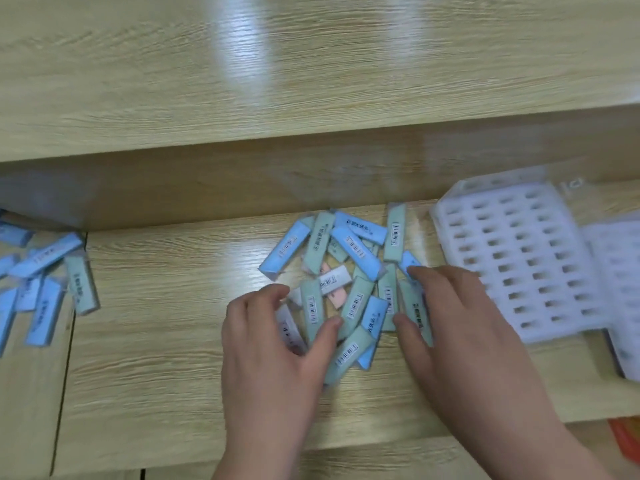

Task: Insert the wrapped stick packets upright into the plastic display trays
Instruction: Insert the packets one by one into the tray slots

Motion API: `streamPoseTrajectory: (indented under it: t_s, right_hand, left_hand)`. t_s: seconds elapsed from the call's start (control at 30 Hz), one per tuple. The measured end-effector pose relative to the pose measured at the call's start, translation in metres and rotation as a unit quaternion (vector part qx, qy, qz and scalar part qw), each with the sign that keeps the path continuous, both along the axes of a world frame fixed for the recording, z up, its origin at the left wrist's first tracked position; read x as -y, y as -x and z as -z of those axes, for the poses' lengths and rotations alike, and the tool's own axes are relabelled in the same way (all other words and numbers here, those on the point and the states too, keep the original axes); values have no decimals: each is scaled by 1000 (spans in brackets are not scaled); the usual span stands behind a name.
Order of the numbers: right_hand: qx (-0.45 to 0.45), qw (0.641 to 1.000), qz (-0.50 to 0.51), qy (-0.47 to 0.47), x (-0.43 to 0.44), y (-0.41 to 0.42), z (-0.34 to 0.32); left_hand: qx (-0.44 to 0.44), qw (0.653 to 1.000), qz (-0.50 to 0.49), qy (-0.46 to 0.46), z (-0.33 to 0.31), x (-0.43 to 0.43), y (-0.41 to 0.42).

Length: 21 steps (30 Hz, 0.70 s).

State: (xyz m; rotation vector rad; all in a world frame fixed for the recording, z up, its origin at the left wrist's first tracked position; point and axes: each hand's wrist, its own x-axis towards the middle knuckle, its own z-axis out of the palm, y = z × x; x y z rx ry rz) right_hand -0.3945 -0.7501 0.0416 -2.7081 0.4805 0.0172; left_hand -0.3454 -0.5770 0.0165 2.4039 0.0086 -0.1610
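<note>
A loose pile of wrapped stick packets [346, 271], blue, pale green and one pink, lies flat on the wooden table in the middle. My left hand [273, 344] rests on the pile's near left side, fingers curled around a white packet [289, 329] and a green one. My right hand [453, 317] lies on the pile's right side, fingers spread over green and blue packets. A white plastic display tray [519, 258] with rows of empty slots sits to the right of the pile. A second tray [620, 282] overlaps its right edge, blurred.
Another heap of blue and green packets [45, 285] lies at the far left. A raised wooden shelf [311, 98] runs across the back above the table. Something orange [627, 441] shows at the lower right edge.
</note>
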Motion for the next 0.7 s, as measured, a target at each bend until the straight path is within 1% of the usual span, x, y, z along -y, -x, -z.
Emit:
streamPoseTrajectory:
  t_s: [0.1,0.17,0.33,0.47,0.53,0.63,0.7]
  right_hand:
    - [-46,998,6,51,-4,15,8]
    - [-55,997,15,49,-8,20,13]
    - [-51,997,53,-3,-13,20,16]
    - [-77,991,88,-58,-15,18,13]
    - [-68,986,111,-102,-16,16,12]
    - [-50,973,150,-170,-13,14,13]
    - [-38,968,165,-183,-12,13,14]
  left_hand:
    - [-19,999,-9,-47,-3,-2,6]
    - [-25,998,-13,-57,-3,-4,7]
    - [-31,998,17,-44,-6,-11,6]
    - [-55,997,47,-31,-7,-20,3]
    - [-59,995,66,-35,-6,-23,3]
    - [-56,995,71,-29,-7,-22,2]
    - [-53,996,66,-41,-8,-18,1]
